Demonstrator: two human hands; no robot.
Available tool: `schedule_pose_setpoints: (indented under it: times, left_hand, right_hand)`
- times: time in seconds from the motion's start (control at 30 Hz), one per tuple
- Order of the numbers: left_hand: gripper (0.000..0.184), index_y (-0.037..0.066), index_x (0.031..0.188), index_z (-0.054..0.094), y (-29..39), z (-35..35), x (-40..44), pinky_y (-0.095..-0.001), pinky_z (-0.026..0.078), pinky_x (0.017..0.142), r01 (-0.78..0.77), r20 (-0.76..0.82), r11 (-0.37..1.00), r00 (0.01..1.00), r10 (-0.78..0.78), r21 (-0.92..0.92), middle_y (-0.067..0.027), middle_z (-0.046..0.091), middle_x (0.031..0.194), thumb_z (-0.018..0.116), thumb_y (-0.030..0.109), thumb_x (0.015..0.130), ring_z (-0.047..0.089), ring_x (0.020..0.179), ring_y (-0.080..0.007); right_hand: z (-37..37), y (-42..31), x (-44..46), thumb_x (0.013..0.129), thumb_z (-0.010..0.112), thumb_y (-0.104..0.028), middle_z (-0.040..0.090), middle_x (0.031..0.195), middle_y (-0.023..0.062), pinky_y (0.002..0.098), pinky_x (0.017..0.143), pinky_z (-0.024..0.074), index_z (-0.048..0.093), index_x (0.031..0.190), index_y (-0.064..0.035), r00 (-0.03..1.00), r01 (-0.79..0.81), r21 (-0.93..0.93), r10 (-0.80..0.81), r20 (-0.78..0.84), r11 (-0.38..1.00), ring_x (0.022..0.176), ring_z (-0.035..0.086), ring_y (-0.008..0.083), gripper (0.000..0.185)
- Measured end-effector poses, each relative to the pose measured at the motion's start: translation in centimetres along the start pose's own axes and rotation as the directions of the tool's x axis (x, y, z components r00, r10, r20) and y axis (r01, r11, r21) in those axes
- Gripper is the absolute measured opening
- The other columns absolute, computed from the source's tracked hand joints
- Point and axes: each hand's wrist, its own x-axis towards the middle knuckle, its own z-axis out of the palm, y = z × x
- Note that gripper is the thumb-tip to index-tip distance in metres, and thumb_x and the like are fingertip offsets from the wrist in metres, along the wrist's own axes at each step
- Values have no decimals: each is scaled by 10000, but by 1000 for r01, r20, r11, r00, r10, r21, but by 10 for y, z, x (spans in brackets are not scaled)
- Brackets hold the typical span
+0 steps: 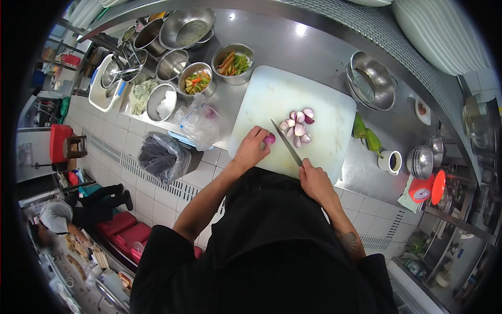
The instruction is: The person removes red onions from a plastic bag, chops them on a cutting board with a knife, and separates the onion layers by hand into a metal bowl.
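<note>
Near the white plastic board's front left corner, the left hand pinched a small purple onion, likely to steady it. The right hand gripped a steel knife by pale purple onion chunks.

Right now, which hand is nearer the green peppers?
Right. The right hand, gripping the knife, is left of the green peppers; the left hand, on an onion, farther left.

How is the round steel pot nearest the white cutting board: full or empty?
The steel pot is not empty: orange and green vegetable sticks show inside.
</note>
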Motion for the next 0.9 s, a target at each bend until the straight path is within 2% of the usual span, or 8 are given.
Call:
schedule_pose_setpoints:
  times: [0.1,0.2,0.27,0.3,0.37,0.6,0.8,0.9]
  left_hand:
    - [276,49,1009,605,1,3,-3,-436,538,824,72,43,997,997,-70,-41,-147,586,1035,751,78,775,611,984,-370]
    - [253,47,1003,625,5,6,-6,-419,548,805,65,-26,995,997,-67,-82,-130,603,1022,751,67,785,626,948,-352]
    - [262,45,1011,655,6,7,-7,-399,547,805,-62,-169,997,984,54,-44,-115,633,1021,774,37,777,645,928,-327]
    - [262,45,1011,655,4,8,-7,-399,547,805,-65,-171,997,984,56,-46,-115,633,1021,774,37,777,645,928,-327]
    - [265,44,1009,668,-3,7,-6,-393,552,812,-163,-136,986,978,159,-24,-114,645,1024,776,19,768,646,943,-315]
    - [270,42,1002,670,-3,9,-7,-394,552,818,-149,-172,987,975,138,-55,-114,654,1029,776,0,757,645,957,-316]
    - [277,42,998,667,-4,9,-6,-394,552,820,-174,-167,983,972,163,-52,-113,656,1021,777,-7,748,644,953,-311]
    - [276,47,997,668,-6,10,-4,-392,553,817,-182,-170,981,971,168,-67,-114,657,1023,772,-12,748,645,941,-315]
  right_hand:
    - [-1,-2,-1,1001,491,-190,649,772,327,628,700,502,470,1057,-17,1000,23,-35,-24,-2,999,743,632,548,183]
    - [-1,-7,-3,999,487,-181,654,774,318,618,696,513,469,1054,-9,999,48,-58,-47,21,997,738,640,538,182]
    - [-5,-14,-7,991,485,-165,660,771,307,608,677,524,469,1051,0,998,55,-116,-51,35,992,729,652,522,177]
    - [-7,-16,-9,991,485,-165,660,771,307,608,677,524,469,1051,0,998,55,-118,-51,32,991,729,652,522,177]
    - [-7,-18,-11,982,484,-154,663,762,297,603,659,530,466,1053,6,997,57,-149,-49,54,987,720,658,514,176]
    - [-2,-19,-13,1007,434,-168,642,708,301,621,647,506,440,1005,-3,998,58,-166,-52,35,985,683,631,539,165]
    - [14,-14,-4,991,449,-158,645,745,320,638,682,496,436,1014,-5,997,18,-148,-6,75,989,725,636,543,156]
    - [35,2,26,956,466,-121,660,794,315,632,726,508,441,1063,-12,997,54,-96,-48,60,994,782,655,527,154]
